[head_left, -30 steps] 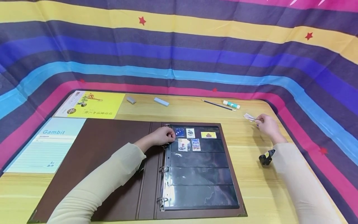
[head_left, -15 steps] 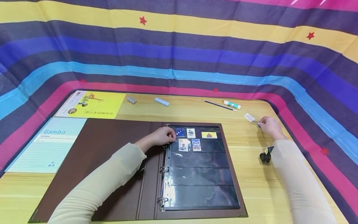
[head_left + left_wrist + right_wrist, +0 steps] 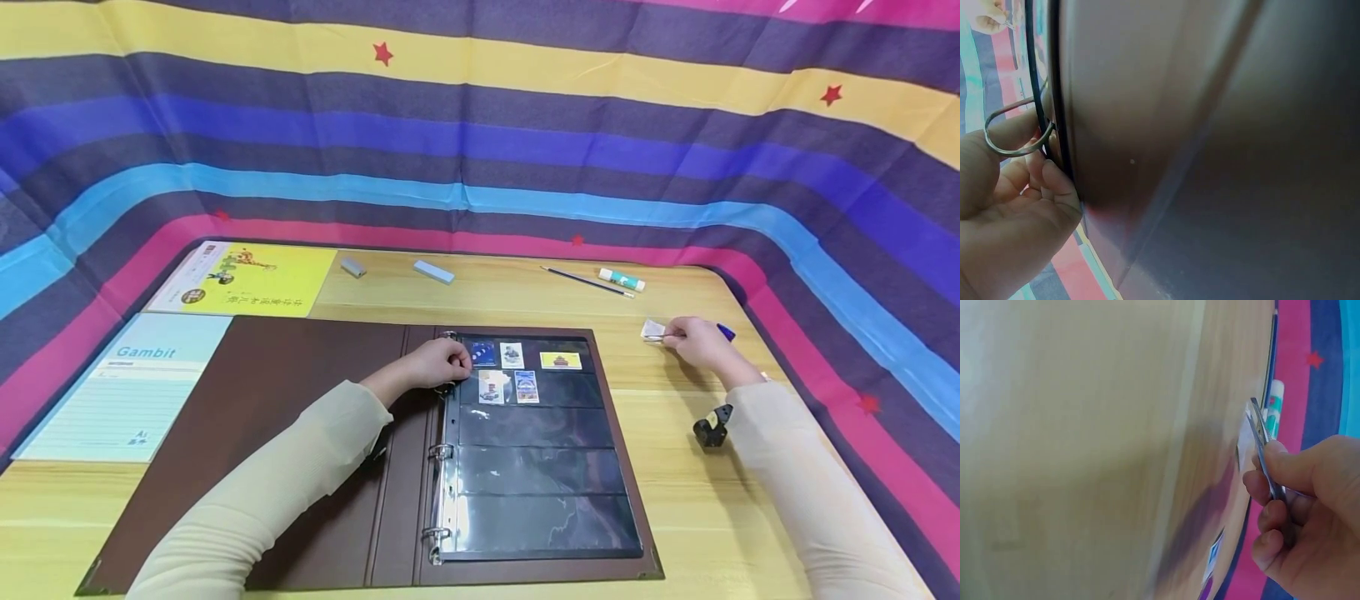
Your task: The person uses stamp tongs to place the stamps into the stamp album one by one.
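Note:
My right hand (image 3: 701,342), at the right of the table, pinches metal tweezers (image 3: 1260,444) between thumb and fingers. In the head view the tips reach a small white stamp-like paper (image 3: 652,330); whether they grip it I cannot tell. My left hand (image 3: 431,364) is at the upper ring of an open brown stamp album (image 3: 322,400). Its thumb and fingers pinch the left edge of the black pocket page (image 3: 532,429); beside them in the left wrist view is a metal ring (image 3: 1013,150). Several stamps (image 3: 527,387) sit in the page's top two rows.
A glue stick (image 3: 621,279) and a pencil (image 3: 587,282) lie behind the album, with a blue block (image 3: 433,272) and a grey one (image 3: 352,267). Notebooks (image 3: 120,392) lie at the left. A small blue item (image 3: 726,332) is behind my right hand. Striped cloth (image 3: 480,150) surrounds the table.
The right hand has shifted left and slightly nearer with the tweezers. The white paper now lies further left and nearer, and a blue item shows behind the hand. The left hand stays put.

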The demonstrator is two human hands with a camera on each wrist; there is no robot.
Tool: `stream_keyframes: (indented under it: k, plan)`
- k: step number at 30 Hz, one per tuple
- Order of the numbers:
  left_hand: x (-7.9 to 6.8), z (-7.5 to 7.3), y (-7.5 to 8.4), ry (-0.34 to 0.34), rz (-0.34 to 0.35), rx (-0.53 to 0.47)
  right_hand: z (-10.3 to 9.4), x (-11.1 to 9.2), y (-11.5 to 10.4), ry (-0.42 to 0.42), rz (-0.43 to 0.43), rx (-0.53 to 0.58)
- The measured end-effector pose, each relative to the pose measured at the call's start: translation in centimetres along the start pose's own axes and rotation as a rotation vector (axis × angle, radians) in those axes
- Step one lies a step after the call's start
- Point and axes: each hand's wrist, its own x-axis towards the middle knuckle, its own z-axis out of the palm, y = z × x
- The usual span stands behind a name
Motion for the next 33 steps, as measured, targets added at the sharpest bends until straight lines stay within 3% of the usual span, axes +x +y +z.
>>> stream_keyframes:
  k: [5,10,23,33]
  plan:
    - [0.0,-0.1,0.0,0.002,-0.004,0.005,-0.2,0.5,-0.4,0.046,-0.037,0.027]
    - [-0.1,0.0,0.0,0.005,-0.003,-0.002,-0.5,1.3,-0.1,0.127,0.014,0.04]
    - [0.0,-0.1,0.2,-0.001,0.007,0.01,-0.4,2.6,1.6,0.067,0.054,-0.015]
    - [-0.2,-0.1,0.4,0.004,-0.004,0.017,-0.5,2.7,1.2,0.052,0.006,-0.075]
